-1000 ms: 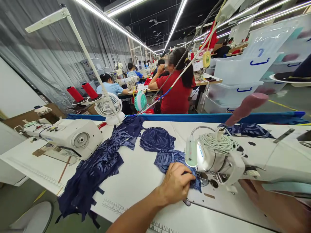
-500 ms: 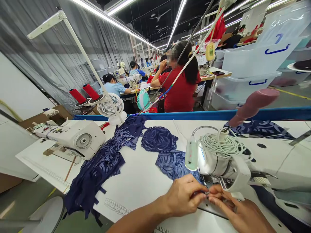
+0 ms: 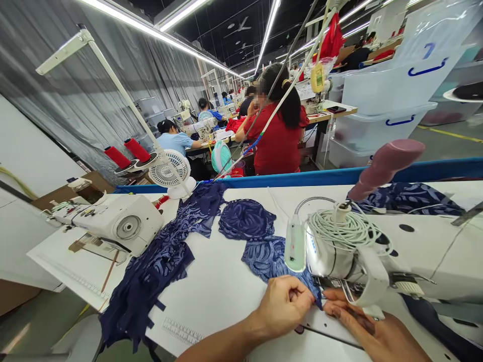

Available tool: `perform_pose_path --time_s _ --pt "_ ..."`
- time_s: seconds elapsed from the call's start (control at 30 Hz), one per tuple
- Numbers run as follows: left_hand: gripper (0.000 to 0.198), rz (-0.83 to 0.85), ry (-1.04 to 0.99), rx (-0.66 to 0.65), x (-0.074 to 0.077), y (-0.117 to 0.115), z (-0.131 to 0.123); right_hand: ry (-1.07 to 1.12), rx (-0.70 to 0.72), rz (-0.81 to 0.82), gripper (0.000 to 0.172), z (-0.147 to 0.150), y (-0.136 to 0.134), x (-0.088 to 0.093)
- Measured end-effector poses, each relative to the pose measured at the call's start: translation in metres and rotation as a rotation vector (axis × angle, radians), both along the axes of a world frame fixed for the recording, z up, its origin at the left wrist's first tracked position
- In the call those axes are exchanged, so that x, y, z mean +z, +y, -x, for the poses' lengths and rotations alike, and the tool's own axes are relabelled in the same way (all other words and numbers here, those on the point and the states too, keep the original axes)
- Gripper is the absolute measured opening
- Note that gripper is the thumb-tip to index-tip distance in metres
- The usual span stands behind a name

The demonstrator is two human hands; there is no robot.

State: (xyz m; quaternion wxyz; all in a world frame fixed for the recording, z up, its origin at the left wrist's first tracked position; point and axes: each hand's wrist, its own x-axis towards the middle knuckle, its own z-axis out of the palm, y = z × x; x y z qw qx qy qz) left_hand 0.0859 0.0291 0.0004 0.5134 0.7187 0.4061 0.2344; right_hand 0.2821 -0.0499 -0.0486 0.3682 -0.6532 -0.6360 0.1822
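Note:
A blue lace bra cup (image 3: 264, 256) lies on the table left of the sewing machine (image 3: 335, 251), its right end narrowing to a point beside the presser foot. My left hand (image 3: 285, 304) is closed, thumb and forefinger pinching that pointed end. Just right of the tip, under the machine head, my right hand (image 3: 364, 322) has its fingers drawn together, with a small whitish bit near the fingertips. What lies between those fingers is hidden. A darker navy lace cup (image 3: 247, 219) adjoins the blue one at its upper edge.
Navy lace pieces (image 3: 160, 266) trail over the table's left side to its front edge. Beyond them stands a second sewing machine (image 3: 113, 216). A white fan (image 3: 169, 168) and red thread cones (image 3: 116, 157) are behind. A person in red (image 3: 277, 136) sits across the blue-edged table.
My hands have come slightly apart, the left one shifting left. The pointed end of the blue cup now shows between them. The view has tilted a little.

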Motion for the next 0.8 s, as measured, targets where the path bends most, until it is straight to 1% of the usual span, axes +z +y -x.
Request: perform_pose_path --time_s 0.07,0.17,0.23,0.33,0.37,0.43,0.5,0.57,0.67,0.73,0.8 --pt "0.019 0.094 0.002 0.005 -0.001 0.001 0.000 0.019 0.036 0.023 0.042 0.000 0.000 0.005" --pt "0.023 0.188 -0.006 -0.005 -0.001 0.000 0.000 -0.001 0.069 0.017 0.031 0.003 0.000 0.008" --pt "0.026 0.223 -0.016 -0.017 0.000 0.000 0.000 -0.046 0.076 -0.030 0.027 0.004 0.000 0.006" --pt "0.036 0.250 -0.027 -0.038 0.002 0.000 0.001 -0.141 0.105 -0.148 0.029 -0.001 -0.003 0.003" --pt "0.040 0.259 -0.026 -0.047 0.002 0.001 0.001 -0.206 0.135 -0.207 0.031 -0.005 -0.005 0.001" --pt "0.047 0.282 -0.019 -0.073 0.001 0.002 0.002 -0.419 0.221 -0.367 0.041 -0.012 -0.008 -0.003" --pt "0.047 0.305 -0.008 -0.107 0.000 0.002 0.003 -0.655 0.276 -0.530 0.052 -0.017 -0.011 -0.006" --pt "0.044 0.308 0.004 -0.142 -0.001 0.003 0.004 -0.789 0.286 -0.610 0.057 -0.019 -0.012 -0.008" --pt "0.033 0.228 0.029 -0.162 0.001 0.004 0.006 -0.866 0.246 -0.638 0.058 -0.016 -0.011 -0.002" --pt "0.024 0.088 0.043 -0.118 0.005 0.006 0.007 -0.907 0.185 -0.685 0.058 -0.012 -0.009 0.007" --pt "0.017 -0.091 0.052 -0.061 0.008 0.006 0.008 -0.934 0.157 -0.741 0.056 -0.007 -0.007 0.016"
